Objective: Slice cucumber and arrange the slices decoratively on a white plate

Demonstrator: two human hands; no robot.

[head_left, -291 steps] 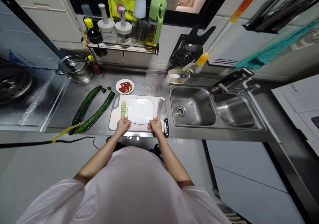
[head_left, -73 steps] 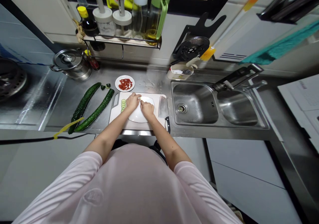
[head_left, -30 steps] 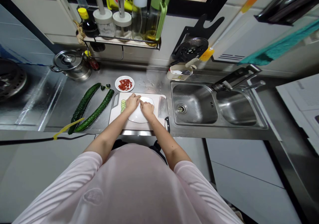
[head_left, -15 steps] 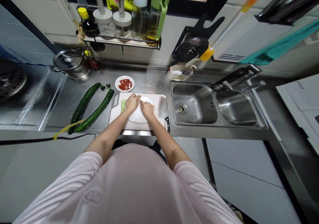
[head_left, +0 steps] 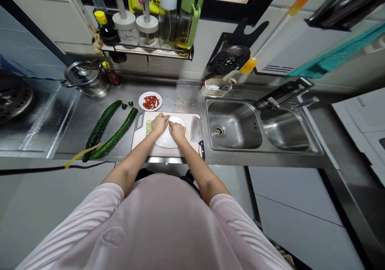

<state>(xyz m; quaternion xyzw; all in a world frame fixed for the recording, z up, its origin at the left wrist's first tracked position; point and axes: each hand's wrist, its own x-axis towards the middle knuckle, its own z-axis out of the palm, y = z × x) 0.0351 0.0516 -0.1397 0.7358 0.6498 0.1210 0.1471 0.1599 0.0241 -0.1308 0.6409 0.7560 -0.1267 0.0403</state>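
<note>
A white square plate [head_left: 165, 141] rests on the white cutting board [head_left: 140, 142]. Over the plate's far part, my left hand [head_left: 160, 123] and my right hand [head_left: 177, 131] come close together. Both have their fingers drawn in; whatever lies between the fingertips is too small to make out. Beside my left hand, a row of overlapping cucumber slices [head_left: 148, 127] lies along the board's left side. A kitchen knife [head_left: 196, 128] lies flat on the right of the board, its black handle toward me.
Two whole cucumbers [head_left: 104, 123] and cut cucumber ends [head_left: 130, 103] lie left of the board. Behind it stands a small plate of chopped red pieces [head_left: 150, 101]. A lidded pot [head_left: 86, 79] is at the back left, a double sink [head_left: 236, 125] at the right.
</note>
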